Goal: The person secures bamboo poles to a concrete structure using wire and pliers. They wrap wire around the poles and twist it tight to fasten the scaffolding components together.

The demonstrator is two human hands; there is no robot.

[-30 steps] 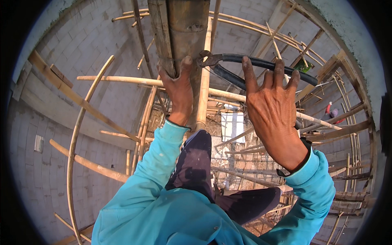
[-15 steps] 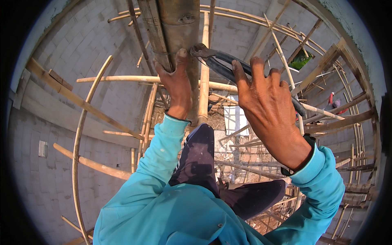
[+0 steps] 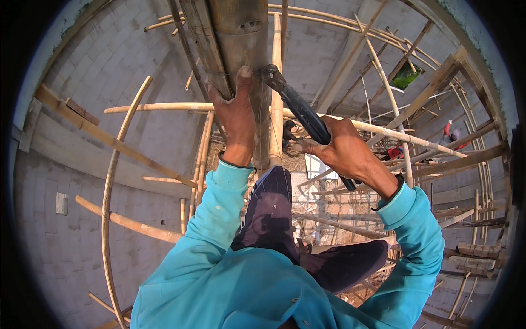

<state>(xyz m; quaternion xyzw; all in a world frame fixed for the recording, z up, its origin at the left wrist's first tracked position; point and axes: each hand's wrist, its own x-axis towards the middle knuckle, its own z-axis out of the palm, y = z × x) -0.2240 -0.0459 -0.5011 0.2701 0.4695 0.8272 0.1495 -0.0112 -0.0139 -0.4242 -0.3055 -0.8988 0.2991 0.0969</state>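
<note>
My left hand (image 3: 235,112) grips the edge of a weathered wooden beam (image 3: 238,41), thumb on its face and other fingers mostly hidden. A narrower plank (image 3: 203,38) runs along the beam's left side, and a thin wire (image 3: 220,73) seems to cross the two just above my thumb. In my right hand (image 3: 348,148), closed around the black handles, is a pair of end-cutting pincers (image 3: 304,112). The jaws touch or nearly touch the beam's right edge; what they bite on, if anything, is too small to tell.
Bamboo poles cross around me, one upright pole (image 3: 276,82) just right of the beam and one horizontal pole (image 3: 383,130) behind the pincers. A grey block wall (image 3: 60,148) stands at left. Far below lies debris-strewn ground (image 3: 323,205); people (image 3: 449,131) show at far right.
My right hand has turned and come down and left, swinging the pincers' handles downward and bringing them together. The jaws stay by the beam's edge, and my left hand keeps its place.
</note>
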